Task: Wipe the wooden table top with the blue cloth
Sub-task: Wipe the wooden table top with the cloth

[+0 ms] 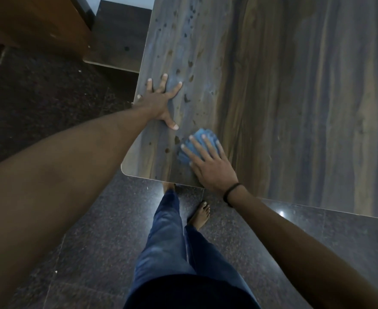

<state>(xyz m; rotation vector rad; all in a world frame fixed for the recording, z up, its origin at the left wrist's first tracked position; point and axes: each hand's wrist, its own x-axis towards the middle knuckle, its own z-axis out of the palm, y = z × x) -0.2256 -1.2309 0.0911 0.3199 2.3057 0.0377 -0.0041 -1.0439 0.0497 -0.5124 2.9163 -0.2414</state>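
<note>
While the left hand (159, 101) lies flat mid-frame on the table top (295, 97), the right hand (208, 163) presses spread fingers onto the blue cloth (200, 136) just below it.

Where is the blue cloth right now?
In the head view the blue cloth lies on the wooden table top near its front left corner, pressed under the right hand; the left hand rests flat just beyond it.

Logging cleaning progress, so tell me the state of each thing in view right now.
left hand: flat on table top, fingers spread
right hand: fingers straight, pressing blue cloth
blue cloth: bunched, on the table top
table top: dark spots along its left side
</note>
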